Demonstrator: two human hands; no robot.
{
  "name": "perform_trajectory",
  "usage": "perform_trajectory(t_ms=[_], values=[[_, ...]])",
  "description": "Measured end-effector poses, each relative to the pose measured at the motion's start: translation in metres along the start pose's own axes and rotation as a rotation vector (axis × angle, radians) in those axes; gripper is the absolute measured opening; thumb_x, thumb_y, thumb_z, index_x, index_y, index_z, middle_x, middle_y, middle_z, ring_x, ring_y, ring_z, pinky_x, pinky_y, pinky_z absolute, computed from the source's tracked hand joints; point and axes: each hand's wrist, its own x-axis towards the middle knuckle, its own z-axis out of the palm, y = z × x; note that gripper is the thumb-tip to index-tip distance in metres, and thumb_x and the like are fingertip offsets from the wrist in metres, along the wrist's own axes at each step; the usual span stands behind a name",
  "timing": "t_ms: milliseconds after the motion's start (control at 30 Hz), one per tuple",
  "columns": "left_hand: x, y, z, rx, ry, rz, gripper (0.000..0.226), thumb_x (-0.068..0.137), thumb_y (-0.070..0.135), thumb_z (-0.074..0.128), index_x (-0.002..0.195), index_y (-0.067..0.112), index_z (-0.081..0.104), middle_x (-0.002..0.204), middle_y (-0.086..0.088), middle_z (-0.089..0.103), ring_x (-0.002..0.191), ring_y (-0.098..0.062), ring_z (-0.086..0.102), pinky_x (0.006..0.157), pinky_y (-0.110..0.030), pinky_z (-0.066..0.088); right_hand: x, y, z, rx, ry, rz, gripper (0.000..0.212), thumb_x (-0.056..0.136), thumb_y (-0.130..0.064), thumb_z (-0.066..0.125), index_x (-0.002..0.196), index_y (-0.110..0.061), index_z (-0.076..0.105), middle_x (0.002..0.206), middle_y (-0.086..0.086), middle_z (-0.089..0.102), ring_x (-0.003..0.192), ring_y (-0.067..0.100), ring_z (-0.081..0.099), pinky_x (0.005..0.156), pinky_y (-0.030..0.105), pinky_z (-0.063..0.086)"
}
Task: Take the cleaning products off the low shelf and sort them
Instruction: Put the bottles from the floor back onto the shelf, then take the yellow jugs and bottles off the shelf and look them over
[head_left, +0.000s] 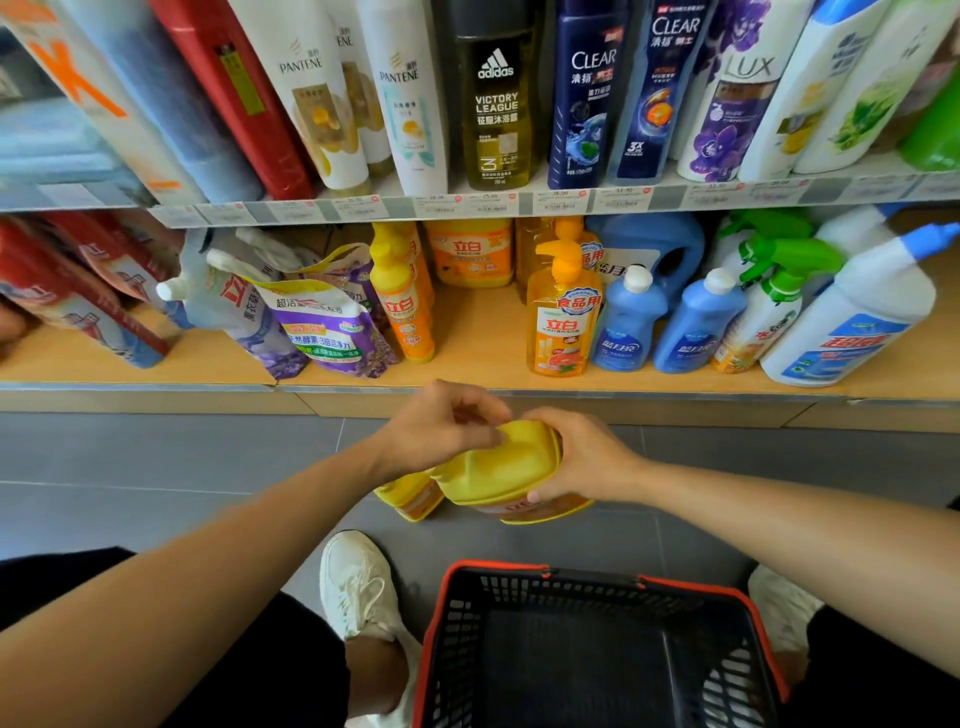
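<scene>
A large yellow detergent jug (501, 467) stands on the grey floor in front of the low shelf (467, 374). My right hand (576, 457) grips its right shoulder. My left hand (441, 423) touches the jug's top with loosely curled fingers. A smaller yellow bottle (410, 496) stands on the floor just left of the jug. The low shelf holds purple refill pouches (322, 322), yellow dish-soap bottles (563, 317), blue bottles (628, 322), green-trigger sprays (769, 306) and a white toilet cleaner (857, 322).
A black shopping basket with an orange rim (545, 571) sits on the floor between my feet, nothing visible inside. The upper shelf carries shampoo and body-wash bottles (496, 104). Red boxes (78, 291) lean at the low shelf's left end.
</scene>
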Motion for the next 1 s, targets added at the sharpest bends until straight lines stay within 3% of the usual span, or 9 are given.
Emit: perform_trajectory(t_ms=[100,233,333,433,533,733,900,1000], values=[[0.018,-0.017,-0.034,0.061,0.329,-0.067,0.027,0.087,0.015,0.077,0.113,0.016,0.072,0.105,0.001,0.074,0.095,-0.015,0.068,0.092,-0.041,0.057,0.010,0.011,0.009,-0.002,0.011,0.101,0.090,0.046,-0.039,0.096,0.127,-0.034,0.059,0.122,-0.012,0.066,0.116,0.014,0.059,0.096,0.035,0.049],[0.046,-0.038,-0.074,0.173,0.715,-0.157,0.052,0.087,0.029,0.076,0.133,0.017,0.056,0.121,-0.001,0.066,0.103,-0.020,0.065,0.075,-0.031,0.053,0.022,0.024,0.020,-0.021,0.057,0.209,0.094,0.047,-0.038,0.098,0.131,-0.030,0.057,0.126,-0.005,0.065,0.117,0.018,0.058,0.098,0.036,0.048],[0.072,-0.047,-0.079,0.241,0.883,-0.155,0.063,0.087,0.034,0.075,0.141,0.017,0.046,0.132,-0.005,0.062,0.115,-0.028,0.061,0.083,-0.034,0.047,0.030,0.033,0.026,-0.003,0.076,0.252,0.093,0.049,-0.034,0.098,0.131,-0.029,0.055,0.126,-0.003,0.064,0.118,0.020,0.057,0.100,0.039,0.049],[0.094,-0.051,-0.076,0.230,0.846,-0.230,0.083,0.085,0.043,0.075,0.152,0.021,0.031,0.148,-0.003,0.051,0.130,-0.030,0.053,0.101,-0.049,0.050,0.040,0.038,0.033,0.034,0.088,0.274,0.093,0.051,-0.031,0.098,0.133,-0.028,0.054,0.128,-0.003,0.063,0.121,0.021,0.056,0.102,0.045,0.048],[0.109,-0.057,-0.075,0.253,0.784,-0.321,0.086,0.085,0.051,0.073,0.152,0.021,0.028,0.146,-0.004,0.053,0.130,-0.031,0.053,0.100,-0.056,0.050,0.044,0.049,0.046,0.069,0.095,0.300,0.089,0.052,-0.028,0.097,0.130,-0.029,0.055,0.126,-0.001,0.063,0.121,0.024,0.056,0.101,0.046,0.048],[0.109,-0.065,-0.073,0.425,0.810,-0.300,0.071,0.089,0.060,0.063,0.144,0.023,0.039,0.138,-0.008,0.055,0.121,-0.035,0.056,0.090,-0.054,0.052,0.029,0.075,0.049,0.040,0.072,0.334,0.088,0.054,-0.037,0.095,0.130,-0.033,0.051,0.125,-0.002,0.063,0.118,0.025,0.058,0.100,0.045,0.050],[0.101,-0.061,-0.066,0.393,0.768,-0.252,0.060,0.085,0.055,0.071,0.121,0.013,0.048,0.117,-0.013,0.064,0.106,-0.037,0.060,0.080,-0.046,0.049,0.022,0.085,0.027,-0.126,-0.044,0.344,0.084,0.053,-0.034,0.096,0.125,-0.033,0.053,0.121,-0.002,0.065,0.111,0.024,0.062,0.089,0.035,0.052],[0.088,-0.059,-0.059,0.379,0.706,-0.202,0.060,0.084,0.050,0.075,0.120,0.011,0.049,0.113,-0.015,0.065,0.104,-0.037,0.061,0.083,-0.048,0.052,0.018,0.087,0.014,-0.215,-0.136,0.384,0.074,0.062,-0.032,0.093,0.128,-0.026,0.060,0.128,0.001,0.065,0.116,0.025,0.061,0.093,0.032,0.049]])
